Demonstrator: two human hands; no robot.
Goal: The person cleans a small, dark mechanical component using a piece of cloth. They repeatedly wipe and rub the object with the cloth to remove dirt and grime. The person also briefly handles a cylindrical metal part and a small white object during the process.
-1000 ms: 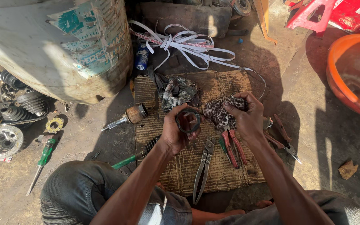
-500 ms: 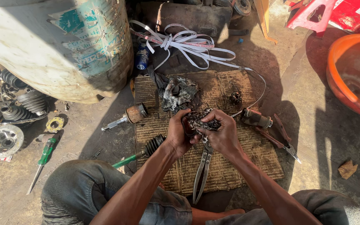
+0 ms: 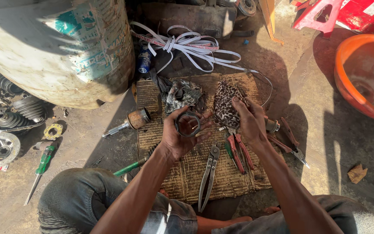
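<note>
My left hand holds a dark metal ring, a bearing-like part, upright in its palm over the woven mat. My right hand grips a leopard-patterned rag just right of the ring, the cloth hanging clear of it. Below the hands lie grey long-handled pliers and red-handled pliers on the mat.
A large worn drum stands at the left, an orange basin at the right. White straps, a crumpled grey rag, a metal shaft piece, green screwdrivers and rubber boots lie around. My knees frame the mat's near edge.
The hands were together rubbing the ring with the rag; now they have parted, the right hand lifting the rag to the right while the left shows the ring.
</note>
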